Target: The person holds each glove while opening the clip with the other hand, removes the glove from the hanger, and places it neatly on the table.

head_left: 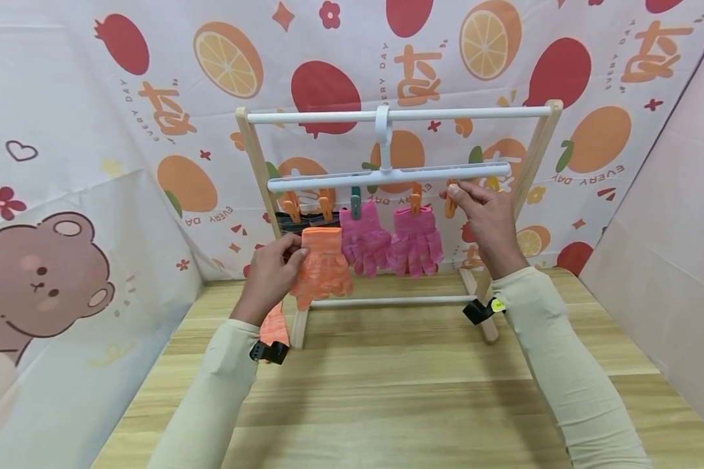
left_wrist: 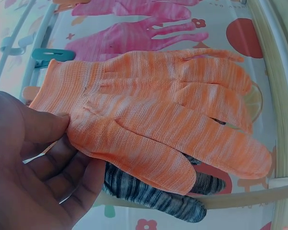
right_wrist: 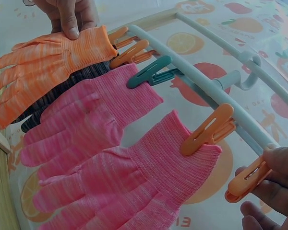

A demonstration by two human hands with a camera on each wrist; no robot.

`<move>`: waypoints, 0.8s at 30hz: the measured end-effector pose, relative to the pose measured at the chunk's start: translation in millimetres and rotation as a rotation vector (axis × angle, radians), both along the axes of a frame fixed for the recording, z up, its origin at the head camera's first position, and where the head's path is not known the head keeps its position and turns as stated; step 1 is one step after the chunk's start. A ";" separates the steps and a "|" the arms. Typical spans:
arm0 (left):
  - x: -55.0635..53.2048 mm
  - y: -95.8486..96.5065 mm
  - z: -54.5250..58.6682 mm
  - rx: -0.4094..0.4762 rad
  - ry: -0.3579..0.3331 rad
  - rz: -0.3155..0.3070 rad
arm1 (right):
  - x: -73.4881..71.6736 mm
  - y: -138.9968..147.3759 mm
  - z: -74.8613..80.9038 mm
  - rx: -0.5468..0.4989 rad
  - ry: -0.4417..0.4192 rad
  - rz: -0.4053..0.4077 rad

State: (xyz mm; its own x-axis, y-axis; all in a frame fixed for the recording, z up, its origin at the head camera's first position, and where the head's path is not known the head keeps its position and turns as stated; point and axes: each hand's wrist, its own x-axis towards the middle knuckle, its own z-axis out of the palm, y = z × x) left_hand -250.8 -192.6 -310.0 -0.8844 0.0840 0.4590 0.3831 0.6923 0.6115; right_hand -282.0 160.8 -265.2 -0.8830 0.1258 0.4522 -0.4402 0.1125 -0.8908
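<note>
My left hand (head_left: 274, 272) pinches an orange knit glove (left_wrist: 149, 110) near its cuff, thumb in front. In the head view that glove hangs fingers down before a dark striped glove (left_wrist: 149, 191), which it partly hides. At the hanger's right end, my right hand (head_left: 488, 218) holds an orange clothespin (right_wrist: 249, 179) between thumb and fingers. Two pink gloves hang between the hands: one pink glove (head_left: 365, 240) from a green clothespin (right_wrist: 151, 72), the other pink glove (head_left: 416, 242) from an orange clothespin (right_wrist: 209, 129).
The white hanger (head_left: 410, 174) hooks over the top bar of a wooden rack (head_left: 542, 140) standing on the wood-grain table (head_left: 387, 391). Another orange glove (head_left: 274, 327) lies partly hidden behind my left wrist. A fruit-print cloth (head_left: 340, 39) covers the back.
</note>
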 end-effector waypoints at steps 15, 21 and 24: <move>3.0 -15.4 -4.8 -0.014 0.017 0.034 | 0.1 -1.6 1.2 0.009 -0.002 -0.012; 5.4 -19.8 -3.8 -0.014 0.001 0.057 | -0.5 -1.0 0.5 0.026 -0.010 -0.019; 6.1 -22.2 -3.7 -0.017 -0.003 0.063 | -0.7 -0.8 0.5 0.031 -0.009 -0.017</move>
State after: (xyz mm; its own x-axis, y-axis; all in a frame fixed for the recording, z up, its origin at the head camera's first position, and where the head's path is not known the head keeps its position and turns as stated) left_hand -244.7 -214.9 -313.7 -0.8896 0.0362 0.4554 0.3368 0.7254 0.6003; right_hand -282.7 160.0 -264.6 -0.8849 0.1270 0.4481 -0.4298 0.1477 -0.8907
